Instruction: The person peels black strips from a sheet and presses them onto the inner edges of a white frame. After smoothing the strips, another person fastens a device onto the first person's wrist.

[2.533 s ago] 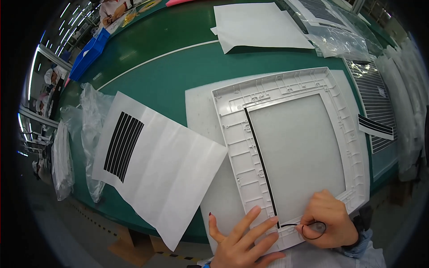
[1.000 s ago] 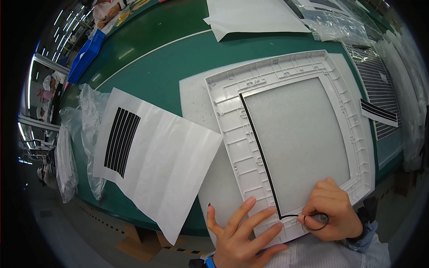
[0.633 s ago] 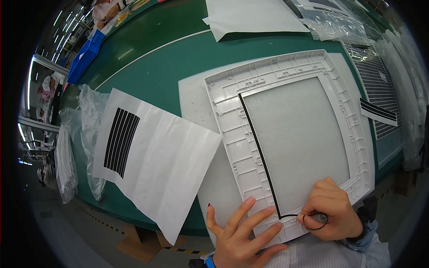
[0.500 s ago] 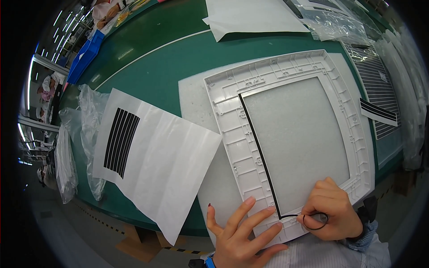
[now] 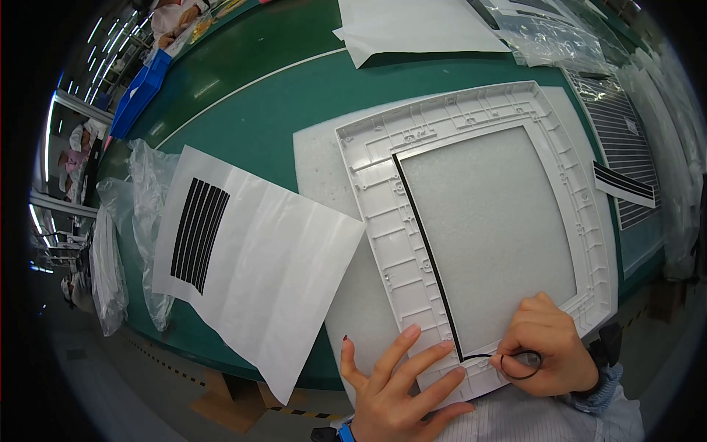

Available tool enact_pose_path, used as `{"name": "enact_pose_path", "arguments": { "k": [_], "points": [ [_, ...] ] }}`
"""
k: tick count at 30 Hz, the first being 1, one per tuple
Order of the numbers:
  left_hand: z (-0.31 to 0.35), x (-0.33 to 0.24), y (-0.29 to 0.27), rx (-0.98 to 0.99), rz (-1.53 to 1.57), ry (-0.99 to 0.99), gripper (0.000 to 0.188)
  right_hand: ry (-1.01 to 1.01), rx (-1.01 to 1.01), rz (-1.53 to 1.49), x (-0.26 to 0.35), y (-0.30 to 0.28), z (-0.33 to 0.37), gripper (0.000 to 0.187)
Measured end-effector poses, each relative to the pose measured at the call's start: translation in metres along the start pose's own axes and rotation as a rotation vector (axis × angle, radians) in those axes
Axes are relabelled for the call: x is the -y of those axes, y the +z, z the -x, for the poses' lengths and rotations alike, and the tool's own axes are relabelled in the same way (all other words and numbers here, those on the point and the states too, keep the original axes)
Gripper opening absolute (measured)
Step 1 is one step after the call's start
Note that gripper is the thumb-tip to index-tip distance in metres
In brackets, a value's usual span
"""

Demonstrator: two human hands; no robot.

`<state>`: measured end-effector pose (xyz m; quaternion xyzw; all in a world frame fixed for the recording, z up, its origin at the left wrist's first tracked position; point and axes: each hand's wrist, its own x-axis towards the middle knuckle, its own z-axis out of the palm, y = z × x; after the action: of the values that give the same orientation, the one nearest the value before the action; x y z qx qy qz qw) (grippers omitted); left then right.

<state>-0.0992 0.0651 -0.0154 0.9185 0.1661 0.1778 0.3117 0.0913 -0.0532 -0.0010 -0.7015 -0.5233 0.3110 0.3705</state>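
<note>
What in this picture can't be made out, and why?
All in the head view:
- Black strip: its loose end is lost at the right hand.
- White frame: part of its near side is hidden behind both hands, the left hand included.
- Upper white sheet: far edge cut off by the top border.
- Co-worker: too small to tell what is being handled.
</note>
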Motion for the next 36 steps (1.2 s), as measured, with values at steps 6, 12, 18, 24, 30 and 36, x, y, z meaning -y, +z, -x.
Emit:
{"name": "enact_pose_path", "arguments": {
  "k": [6,12,18,24,30,36],
  "points": [
    [0.001,0.002,0.002,-0.021,0.011,0.015,0.037,-0.006,0.003,0.005,0.0,0.0,-0.001,0.01],
    [0.0,0.002,0.002,-0.021,0.009,0.021,0.037,-0.006,0.004,0.015,0.0,0.0,0.0,0.011],
    [0.002,0.002,0.004,-0.012,-0.012,0.024,0.041,-0.01,0.008,0.023,0.001,0.0,0.0,0.011],
    [0.0,0.003,0.006,-0.022,-0.131,0.089,0.046,-0.013,0.003,0.054,0.002,0.001,0.0,0.012],
    [0.0,0.002,0.004,-0.01,-0.144,0.084,0.046,-0.009,-0.074,0.213,0.009,0.004,0.004,0.015],
    [0.0,0.001,0.002,0.031,-0.112,0.039,0.045,-0.013,-0.17,0.341,0.019,0.006,0.017,0.014]
  ]
}}
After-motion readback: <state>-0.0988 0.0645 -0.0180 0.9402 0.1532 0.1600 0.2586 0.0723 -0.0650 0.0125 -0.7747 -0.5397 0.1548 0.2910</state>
